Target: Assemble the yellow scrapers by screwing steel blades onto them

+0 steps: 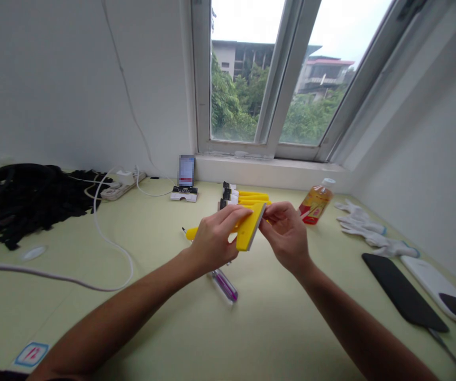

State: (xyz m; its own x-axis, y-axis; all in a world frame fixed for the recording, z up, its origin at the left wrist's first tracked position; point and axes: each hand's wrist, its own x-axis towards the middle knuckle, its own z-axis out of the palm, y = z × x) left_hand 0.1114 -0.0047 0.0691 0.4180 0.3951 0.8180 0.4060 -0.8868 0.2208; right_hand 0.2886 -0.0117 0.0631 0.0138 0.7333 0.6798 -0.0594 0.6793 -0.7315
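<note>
A yellow scraper (249,227) with a pale strip along its wide head is held up over the table. My left hand (212,238) is wrapped round it, and its yellow handle end pokes out to the left of the hand. My right hand (285,233) is closed, with thumb and fingertips pinched at the upper right corner of the head; whatever lies between those fingertips is too small to make out. Below my left hand lies a screwdriver (225,286) with a clear and purple handle. Behind the hands are several yellow-handled tools (254,197) with black and white ends.
A bottle (316,202) of orange-red liquid stands right of my right hand, before white gloves (365,227) and a black flat object (404,291). A phone (186,171) stands at the back. On the left are a power strip (122,186), white cable (97,222) and black straps (25,196).
</note>
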